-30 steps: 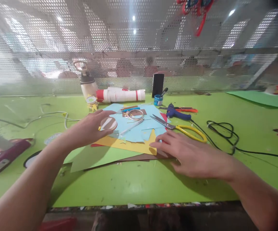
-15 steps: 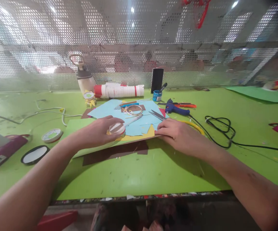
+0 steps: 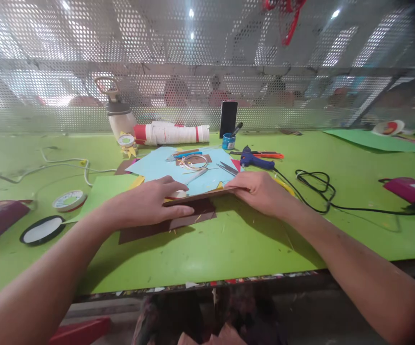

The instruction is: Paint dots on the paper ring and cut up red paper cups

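My right hand (image 3: pixel 261 191) pinches the near edge of a thin cardboard sheet (image 3: pixel 211 193), which is lifted off the table. At its left part, my left hand (image 3: pixel 153 200) has the fingers over the top and the thumb below the edge. A white round piece (image 3: pixel 178 194) shows partly behind the left fingertips. Light blue paper (image 3: pixel 150 164) lies on top, carrying a ring-shaped hoop (image 3: pixel 195 162), a blue pen (image 3: pixel 188 155) and scissors (image 3: pixel 228 168). Under the lifted edge is a dark brown sheet (image 3: pixel 135 234).
A blue glue gun (image 3: pixel 256 159) with a black cord (image 3: pixel 313 179) lies right. Behind stand a bottle (image 3: pixel 121 120), stacked white cups (image 3: pixel 178 133), a phone (image 3: pixel 228 119) and a blue jar (image 3: pixel 228 141). Tape (image 3: pixel 70 200) and a black-rimmed disc (image 3: pixel 42 230) lie left.
The cardboard's near edge has risen, and the right hand now pinches it. My left thumb has come from the white round piece to below the edge. The view has shifted slightly right.
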